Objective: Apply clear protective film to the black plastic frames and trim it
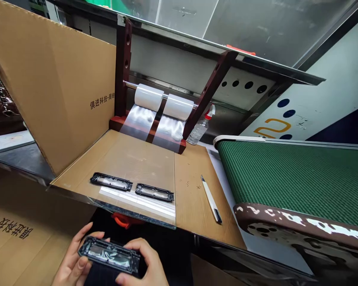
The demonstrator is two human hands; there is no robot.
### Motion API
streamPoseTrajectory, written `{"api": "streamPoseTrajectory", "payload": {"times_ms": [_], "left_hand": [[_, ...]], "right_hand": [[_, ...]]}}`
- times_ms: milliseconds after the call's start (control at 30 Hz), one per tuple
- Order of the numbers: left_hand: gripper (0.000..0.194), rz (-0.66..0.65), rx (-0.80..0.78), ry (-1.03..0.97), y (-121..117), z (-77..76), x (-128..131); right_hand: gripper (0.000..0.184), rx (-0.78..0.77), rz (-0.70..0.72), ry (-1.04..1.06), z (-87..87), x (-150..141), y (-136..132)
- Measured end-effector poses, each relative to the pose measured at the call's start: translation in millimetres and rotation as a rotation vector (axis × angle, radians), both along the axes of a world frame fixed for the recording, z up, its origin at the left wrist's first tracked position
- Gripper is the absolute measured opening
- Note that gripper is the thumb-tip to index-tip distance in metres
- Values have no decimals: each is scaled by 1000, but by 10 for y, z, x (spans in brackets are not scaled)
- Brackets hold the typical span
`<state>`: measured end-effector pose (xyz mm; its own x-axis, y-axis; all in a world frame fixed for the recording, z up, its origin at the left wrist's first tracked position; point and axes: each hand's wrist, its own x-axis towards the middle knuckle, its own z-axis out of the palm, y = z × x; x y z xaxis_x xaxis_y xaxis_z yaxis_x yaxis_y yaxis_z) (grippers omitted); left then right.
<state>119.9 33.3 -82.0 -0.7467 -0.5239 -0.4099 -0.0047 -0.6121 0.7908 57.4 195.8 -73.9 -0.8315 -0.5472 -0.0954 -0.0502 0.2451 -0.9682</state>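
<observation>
Between my two hands I hold a black plastic frame (109,256) with a clear, shiny window, just in front of the table edge. My left hand (74,258) grips its left end, thumb at the near side. Around its right end close the fingers and thumb of my right hand (149,262). Two similar black frames lie on the table, a left one (111,182) and a right one (154,192), near clear film strips (137,202) on the transparent sheet.
Two rolls of clear film (149,97) hang on a dark red stand (123,71) at the back. A spray bottle (198,131) stands beside it. A white cutter knife (210,198) lies right. A cardboard box (56,75) rises left; a green conveyor belt (295,178) runs right.
</observation>
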Motion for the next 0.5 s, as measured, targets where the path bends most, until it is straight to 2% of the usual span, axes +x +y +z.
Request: {"api": "streamPoseTrajectory", "payload": {"times_ms": [133, 233, 300, 400, 467, 500], "left_hand": [[76, -52, -65, -11, -75, -80, 92], [68, -146, -241, -54, -243, -151, 201], [59, -253, -376, -93, -395, -168, 283], [50, -483, -578, -98, -614, -87, 405], [45, -588, -688, -101, -724, 31, 478], [41, -602, -721, -113, -764, 94, 515]], "right_hand": [[43, -11, -28, -3, 37, 4, 55], [35, -25, 60, 45, 127, -70, 70], [32, -35, 146, 86, 201, -139, 61], [31, -55, 264, 167, 229, -214, 5], [32, -79, 308, 231, 144, -224, -70], [33, -88, 313, 264, 72, -215, -121]]}}
